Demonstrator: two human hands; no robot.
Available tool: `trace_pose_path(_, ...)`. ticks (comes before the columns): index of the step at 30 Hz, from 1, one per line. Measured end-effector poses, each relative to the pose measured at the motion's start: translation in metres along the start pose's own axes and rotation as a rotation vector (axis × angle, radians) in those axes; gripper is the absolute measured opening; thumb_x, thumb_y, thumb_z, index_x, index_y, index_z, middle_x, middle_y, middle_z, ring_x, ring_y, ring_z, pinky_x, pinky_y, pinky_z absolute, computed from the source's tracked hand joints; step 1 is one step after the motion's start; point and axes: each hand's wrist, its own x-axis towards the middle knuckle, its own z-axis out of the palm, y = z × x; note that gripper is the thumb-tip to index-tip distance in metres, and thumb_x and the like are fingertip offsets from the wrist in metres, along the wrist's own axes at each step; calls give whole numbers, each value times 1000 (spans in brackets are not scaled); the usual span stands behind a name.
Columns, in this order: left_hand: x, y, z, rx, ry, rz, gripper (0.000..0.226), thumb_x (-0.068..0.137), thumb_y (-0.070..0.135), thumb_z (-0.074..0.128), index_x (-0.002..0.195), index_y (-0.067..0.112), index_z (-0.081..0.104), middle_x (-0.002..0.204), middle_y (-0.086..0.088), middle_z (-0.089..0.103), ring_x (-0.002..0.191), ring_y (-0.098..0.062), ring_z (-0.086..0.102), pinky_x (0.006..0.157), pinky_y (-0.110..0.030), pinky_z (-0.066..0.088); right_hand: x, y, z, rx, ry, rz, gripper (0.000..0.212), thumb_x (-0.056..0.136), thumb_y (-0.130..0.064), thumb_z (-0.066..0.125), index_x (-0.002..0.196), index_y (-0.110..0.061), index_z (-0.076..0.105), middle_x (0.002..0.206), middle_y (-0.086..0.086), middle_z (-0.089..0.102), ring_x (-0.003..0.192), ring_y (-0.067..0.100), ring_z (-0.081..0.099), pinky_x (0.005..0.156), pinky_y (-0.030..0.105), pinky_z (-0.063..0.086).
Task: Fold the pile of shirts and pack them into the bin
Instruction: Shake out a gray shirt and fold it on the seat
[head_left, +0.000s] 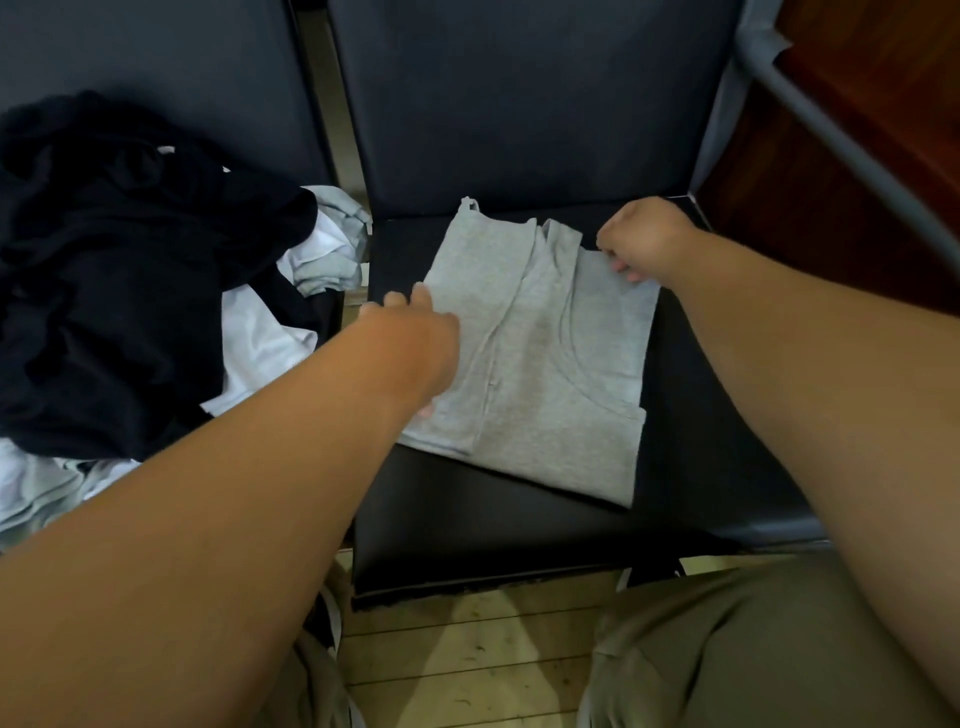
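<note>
A grey shirt (540, 364) lies partly folded on a black chair seat (467, 530) in the middle of the view. My left hand (415, 338) lies at the shirt's left edge, fingers reaching over its far left side; whether it grips the cloth is hidden. My right hand (639, 239) is at the shirt's far right corner, fingers curled and pinching the fabric edge. A pile of black, white and grey shirts (119, 291) lies heaped on the chair to the left. No bin is recognisable.
Dark chair backs (519, 93) rise behind both seats. A grey metal bar (841, 150) and a dark red wooden surface (857, 208) stand at the right. Wooden floor (467, 654) and my khaki-clad knees (727, 649) fill the bottom.
</note>
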Motion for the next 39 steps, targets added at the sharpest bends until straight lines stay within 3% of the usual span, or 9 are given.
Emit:
trace_pose_path(5, -42, 50, -8, -159, 218, 288, 53, 95, 24, 67, 142, 12, 47, 140, -10, 44, 124, -31, 50, 93, -43, 47, -3, 20, -14, -223, -43, 8, 9, 91, -16, 65, 97, -10, 67, 96, 13, 63, 92, 30, 64, 76, 38, 53)
trace_pose_path(9, -76, 106, 2, -227, 162, 700, 66, 92, 50, 74, 146, 26, 44, 134, -4, 50, 117, -29, 57, 79, -38, 44, -10, 27, -20, -305, -139, 92, 43, 77, -36, 79, 109, -15, 62, 113, 13, 62, 99, 31, 65, 73, 36, 53)
trace_pose_path(11, -75, 125, 8, -97, 145, 758, 74, 89, 53, 77, 149, 34, 39, 135, -4, 46, 115, -29, 55, 72, -39, 44, -8, 26, -20, -318, -176, 110, 57, 85, -31, 81, 133, -11, 58, 130, 15, 59, 110, 32, 61, 88, 42, 56)
trace_pose_path(14, -69, 134, -3, -81, 97, 755, 62, 93, 28, 78, 144, 32, 42, 130, -5, 45, 100, -25, 55, 62, -31, 40, -6, 25, -20, -315, -197, 134, 71, 94, -29, 78, 152, -5, 45, 148, 16, 51, 127, 35, 56, 108, 46, 51)
trace_pose_path(18, -66, 125, -10, -150, 36, 742, 37, 99, 4, 59, 129, 25, 57, 122, -2, 49, 98, -23, 56, 59, -26, 33, -9, 21, -22, -292, -203, 130, 61, 93, -28, 77, 145, -8, 53, 139, 14, 56, 120, 32, 59, 104, 46, 53)
trace_pose_path(22, -66, 113, -5, -193, 128, 738, 22, 100, 17, 53, 113, 29, 67, 120, 2, 55, 98, -21, 59, 65, -27, 39, -7, 22, -18, 34, -207, 196, 34, 94, -25, 70, 126, -16, 65, 114, 7, 67, 95, 19, 61, 82, 36, 53)
trace_pose_path(27, -75, 85, -25, -233, 117, 602, 30, 106, 35, 50, 109, 15, 72, 104, 1, 66, 89, -16, 62, 60, -23, 40, -9, 11, -9, 481, -179, 229, 7, 98, -18, 69, 105, -18, 68, 115, 4, 74, 104, 20, 73, 86, 37, 62)
trace_pose_path(33, -77, 24, -36, -373, 77, 492, 37, 101, 47, 56, 85, 19, 74, 82, 4, 68, 82, -15, 65, 73, -30, 52, -12, -22, 9, 758, -178, 158, 15, 98, -5, 66, 111, -13, 70, 108, 8, 75, 97, 22, 76, 64, 34, 64)
trace_pose_path(39, -74, -22, -27, -443, 33, 371, 35, 102, 48, 58, 84, 27, 78, 82, 1, 77, 80, -12, 71, 76, -27, 55, -7, -59, 38, 865, -160, 87, 39, 99, 5, 57, 129, -20, 60, 112, 13, 67, 87, 25, 78, 66, 35, 65)
